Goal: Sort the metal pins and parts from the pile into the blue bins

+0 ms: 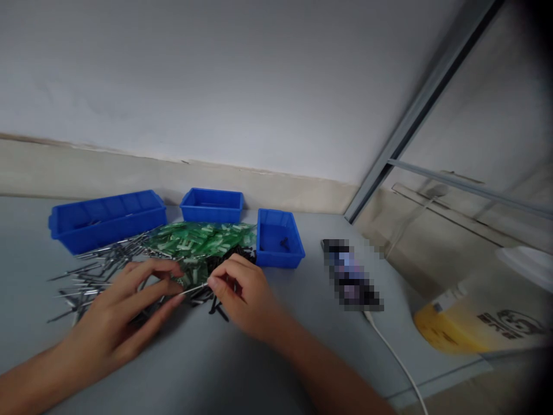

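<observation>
A thin metal rod (195,289) runs between my two hands, low over the table. My right hand (244,294) pinches its right end between thumb and fingertips. At the rod's left end, my left hand (125,305) has its thumb and a finger closed on it, while the other fingers stay curved over the pile. Many loose metal rods (93,282) lie under and left of my left hand. Behind the hands is a heap of green packets with pale pieces (203,237). Small black parts (218,311) lie beside and partly beneath my right hand.
Three blue bins stand at the back: a long bin (116,230) at left, a small bin (211,214) mid-table, another bin (280,259) at right holding a few dark pieces. Further right lie a blurred-out phone (352,276), its white cable (395,351) and a cup with yellow contents (449,328).
</observation>
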`<state>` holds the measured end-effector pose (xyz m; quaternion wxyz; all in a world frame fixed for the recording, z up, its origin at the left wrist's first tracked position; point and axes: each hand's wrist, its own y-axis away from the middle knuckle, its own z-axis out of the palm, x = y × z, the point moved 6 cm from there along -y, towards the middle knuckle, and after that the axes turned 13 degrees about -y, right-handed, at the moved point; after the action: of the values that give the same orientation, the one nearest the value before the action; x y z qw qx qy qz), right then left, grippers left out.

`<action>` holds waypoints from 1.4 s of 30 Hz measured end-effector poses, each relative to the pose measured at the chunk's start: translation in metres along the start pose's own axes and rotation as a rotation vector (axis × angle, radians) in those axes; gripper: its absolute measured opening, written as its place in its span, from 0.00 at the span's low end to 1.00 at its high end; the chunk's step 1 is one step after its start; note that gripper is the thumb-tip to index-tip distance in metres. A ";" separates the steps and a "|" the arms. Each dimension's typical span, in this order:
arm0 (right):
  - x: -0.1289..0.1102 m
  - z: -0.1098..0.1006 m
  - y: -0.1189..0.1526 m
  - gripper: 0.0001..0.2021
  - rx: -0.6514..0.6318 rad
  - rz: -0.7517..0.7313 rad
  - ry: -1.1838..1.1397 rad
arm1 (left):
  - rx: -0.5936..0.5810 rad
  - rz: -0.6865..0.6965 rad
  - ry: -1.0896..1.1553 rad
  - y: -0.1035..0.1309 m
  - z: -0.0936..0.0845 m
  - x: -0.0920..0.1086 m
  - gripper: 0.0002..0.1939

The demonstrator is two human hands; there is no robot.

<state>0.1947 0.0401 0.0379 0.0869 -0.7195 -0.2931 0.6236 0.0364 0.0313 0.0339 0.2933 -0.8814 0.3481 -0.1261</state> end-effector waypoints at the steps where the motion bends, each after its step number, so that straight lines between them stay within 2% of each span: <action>1: 0.000 0.000 0.000 0.05 0.003 -0.006 -0.006 | -0.003 -0.005 -0.001 0.000 0.000 0.000 0.07; 9: 0.001 0.001 0.000 0.04 0.014 -0.024 -0.023 | -0.045 -0.024 0.033 0.000 0.002 -0.001 0.08; 18: 0.002 0.002 0.001 0.01 0.019 0.005 -0.021 | -0.019 -0.038 0.024 0.002 0.003 -0.003 0.07; 23: 0.003 0.001 0.001 0.07 0.014 0.016 0.013 | 0.005 -0.045 0.024 0.002 0.001 -0.003 0.07; 30: 0.000 0.001 0.000 0.05 0.013 0.013 -0.013 | -0.037 -0.081 0.037 0.000 0.003 -0.004 0.08; 42: 0.004 0.001 0.000 0.03 0.015 0.039 0.021 | 0.013 -0.076 0.077 0.001 0.001 -0.004 0.07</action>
<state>0.1944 0.0418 0.0348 0.0831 -0.7308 -0.2736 0.6198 0.0340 0.0338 0.0322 0.2805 -0.8865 0.3246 -0.1733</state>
